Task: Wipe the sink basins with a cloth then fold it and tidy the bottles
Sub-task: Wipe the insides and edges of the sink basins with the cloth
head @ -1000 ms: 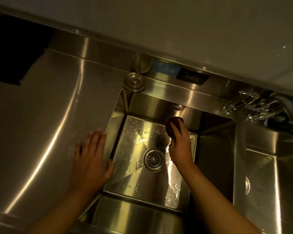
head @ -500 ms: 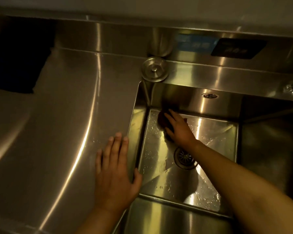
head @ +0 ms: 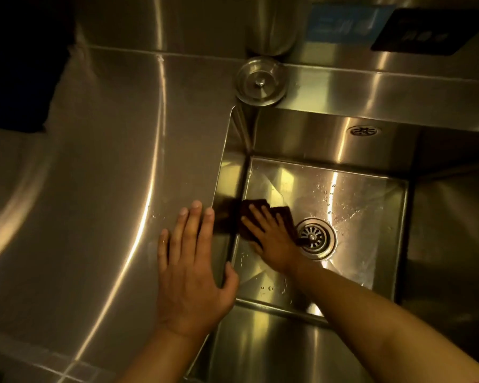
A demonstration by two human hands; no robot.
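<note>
A dark brown cloth (head: 256,208) lies flat on the wet floor of the steel sink basin (head: 357,205), against its left wall. My right hand (head: 271,236) presses down on the cloth with spread, straight fingers, just left of the round drain strainer (head: 315,237). My left hand (head: 191,269) rests flat on the steel counter beside the basin's left rim, its thumb hooked over the edge. No bottles are in view.
A round steel sink stopper (head: 260,81) sits on the ledge behind the basin's far left corner. Behind it rises a steel backsplash with a dark control panel (head: 432,31). A wide steel counter (head: 100,175) stretches left. A darker second basin (head: 454,230) lies to the right.
My right hand has slid the cloth from the far wall down across the basin floor toward the near left side. The camera view has shifted right and closer. My left hand stays on the counter.
</note>
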